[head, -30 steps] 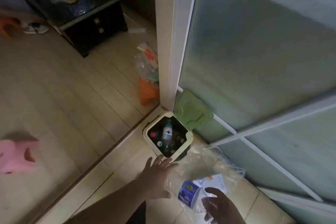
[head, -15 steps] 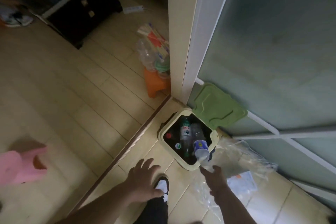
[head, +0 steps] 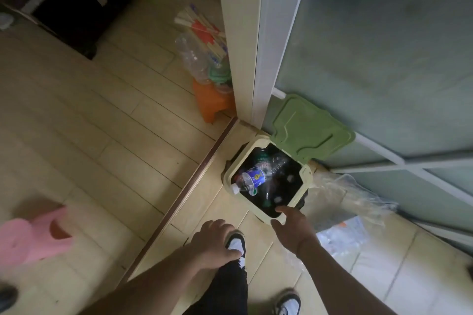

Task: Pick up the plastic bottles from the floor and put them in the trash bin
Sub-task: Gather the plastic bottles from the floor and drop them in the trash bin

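Plastic bottles: one clear one with a blue label [head: 252,179] lies on its side on top of the heap inside the trash bin [head: 305,177], white cap pointing to the bin's left rim and poking just over it; several more bottles sit darker beneath it, hard to count. Bin's green lid [head: 311,127] stands flipped up against the frosted glass door behind the bin. Further clear bottles appear bundled in a bag [head: 198,59] on an orange stool [head: 211,102], beyond the bin past the door post; whether these count as floor litter, cannot tell. Handling judgement: looks empty, so light, thin-walled, likely to dent and spring back under a squeeze, smooth and a bit slick; the labelled mid-body or the neck under the cap looks the surest hold. Right hand [head: 294,231] hangs at the bin's near rim, palm down, fingers loosely spread, index tip reaching over the edge, holding nothing. Left hand [head: 213,245] rests on the person's knee, on the near side of the bin, fingers curled over dark trouser cloth, no bottle in it. Crumpled clear plastic sheet [head: 345,202] lies just right of the bin.
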`<act>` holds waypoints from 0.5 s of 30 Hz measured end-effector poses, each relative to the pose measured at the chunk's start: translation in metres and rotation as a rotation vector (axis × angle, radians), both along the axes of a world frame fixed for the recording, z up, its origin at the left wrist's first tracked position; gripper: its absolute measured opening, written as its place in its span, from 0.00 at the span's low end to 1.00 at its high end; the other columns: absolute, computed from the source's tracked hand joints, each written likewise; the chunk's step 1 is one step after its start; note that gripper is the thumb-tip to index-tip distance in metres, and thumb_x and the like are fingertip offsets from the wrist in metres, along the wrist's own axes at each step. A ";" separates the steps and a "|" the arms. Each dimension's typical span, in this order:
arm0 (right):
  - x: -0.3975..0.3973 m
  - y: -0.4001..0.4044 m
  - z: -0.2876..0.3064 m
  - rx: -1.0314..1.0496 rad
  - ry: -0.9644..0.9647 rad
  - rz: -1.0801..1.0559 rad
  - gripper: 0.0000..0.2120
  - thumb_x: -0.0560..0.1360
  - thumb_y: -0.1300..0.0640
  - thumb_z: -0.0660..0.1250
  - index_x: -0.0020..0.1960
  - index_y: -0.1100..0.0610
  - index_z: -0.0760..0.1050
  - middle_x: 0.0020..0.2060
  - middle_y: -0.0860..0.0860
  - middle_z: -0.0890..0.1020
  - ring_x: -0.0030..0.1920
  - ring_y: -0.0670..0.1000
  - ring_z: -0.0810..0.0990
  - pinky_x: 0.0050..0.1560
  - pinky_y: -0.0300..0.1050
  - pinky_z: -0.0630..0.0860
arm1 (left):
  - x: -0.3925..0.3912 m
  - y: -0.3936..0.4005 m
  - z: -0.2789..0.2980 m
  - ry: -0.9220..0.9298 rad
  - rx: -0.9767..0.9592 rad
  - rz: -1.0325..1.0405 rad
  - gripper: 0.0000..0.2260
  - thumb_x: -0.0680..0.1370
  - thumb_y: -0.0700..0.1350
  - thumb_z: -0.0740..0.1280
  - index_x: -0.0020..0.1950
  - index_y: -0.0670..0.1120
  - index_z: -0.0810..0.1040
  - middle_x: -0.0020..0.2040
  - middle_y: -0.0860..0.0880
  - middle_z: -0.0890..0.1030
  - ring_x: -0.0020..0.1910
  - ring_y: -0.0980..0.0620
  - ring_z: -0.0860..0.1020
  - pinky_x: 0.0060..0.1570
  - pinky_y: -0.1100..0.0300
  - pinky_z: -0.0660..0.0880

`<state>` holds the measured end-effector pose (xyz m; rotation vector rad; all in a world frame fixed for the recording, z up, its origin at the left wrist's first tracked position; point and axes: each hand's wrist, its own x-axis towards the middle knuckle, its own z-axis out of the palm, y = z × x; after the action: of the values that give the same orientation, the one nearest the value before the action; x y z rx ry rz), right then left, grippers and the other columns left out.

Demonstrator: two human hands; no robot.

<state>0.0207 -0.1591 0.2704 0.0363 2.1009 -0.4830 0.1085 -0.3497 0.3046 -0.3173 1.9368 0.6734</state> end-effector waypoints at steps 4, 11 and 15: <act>-0.006 -0.016 -0.020 -0.048 0.087 0.294 0.24 0.77 0.48 0.63 0.73 0.47 0.68 0.74 0.48 0.67 0.73 0.52 0.66 0.72 0.50 0.68 | -0.011 0.000 -0.019 0.052 0.005 0.066 0.35 0.77 0.57 0.63 0.78 0.48 0.50 0.80 0.48 0.50 0.78 0.46 0.50 0.74 0.51 0.56; -0.049 -0.041 -0.063 0.047 0.250 0.423 0.28 0.77 0.50 0.62 0.76 0.49 0.60 0.79 0.51 0.57 0.77 0.56 0.57 0.71 0.59 0.68 | -0.037 0.008 -0.097 0.202 -0.028 -0.047 0.42 0.78 0.57 0.62 0.77 0.43 0.36 0.78 0.46 0.34 0.79 0.45 0.46 0.77 0.52 0.52; -0.053 -0.031 -0.073 0.016 0.246 0.326 0.26 0.77 0.51 0.60 0.74 0.51 0.63 0.77 0.53 0.60 0.76 0.58 0.59 0.72 0.58 0.67 | -0.047 0.013 -0.133 0.246 -0.065 -0.154 0.43 0.76 0.59 0.63 0.78 0.42 0.40 0.79 0.43 0.38 0.77 0.40 0.55 0.75 0.49 0.58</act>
<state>-0.0327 -0.1899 0.1978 -0.3676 2.2936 -0.2840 0.0616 -0.3364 0.1711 -0.1272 2.1954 0.5693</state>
